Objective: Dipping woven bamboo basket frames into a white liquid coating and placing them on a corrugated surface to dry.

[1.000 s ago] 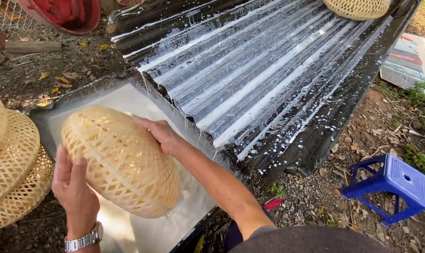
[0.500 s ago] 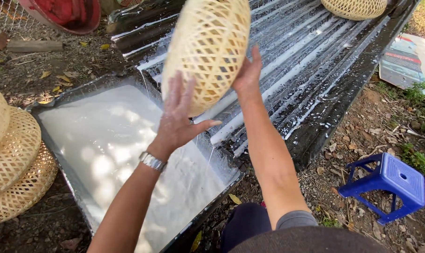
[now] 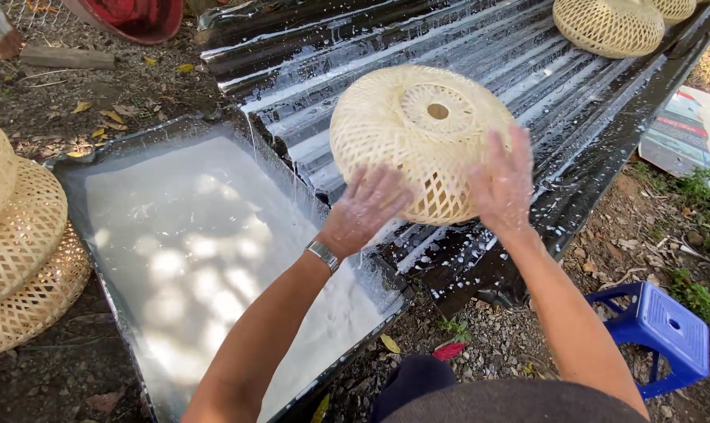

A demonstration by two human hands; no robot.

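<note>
Corrugated metal sheet (image 3: 480,70), dark and streaked with white liquid, runs from 12 o'clock down toward 4 o'clock and slopes into the tray. Black tray (image 3: 81,160) fills the 7 to 9 o'clock area, holding a pool of white liquid (image 3: 206,258) with dappled light on it; its near corner sits just under the sheet's lower edge. Stack of woven baskets (image 3: 18,243) at 9 o'clock, on the ground beside the tray's left wall, dry and tan. Woven basket (image 3: 417,137) at centre, slightly toward 1 o'clock: dome-shaped, open lattice, round hole in its top facing the camera, wet and whitened, held over the sheet. Two more baskets (image 3: 609,23) lie on the sheet at 1 o'clock, well apart from the held one. Blue plastic stool (image 3: 668,329) at 4 o'clock on gravel. Left hand (image 3: 366,207), coated in white, fingers spread, presses the basket's lower left rim; wristwatch (image 3: 323,254) on that wrist. Right hand (image 3: 504,184), also coated, fingers spread flat, grips the lower right rim. Both hands grasp the basket between them.
</note>
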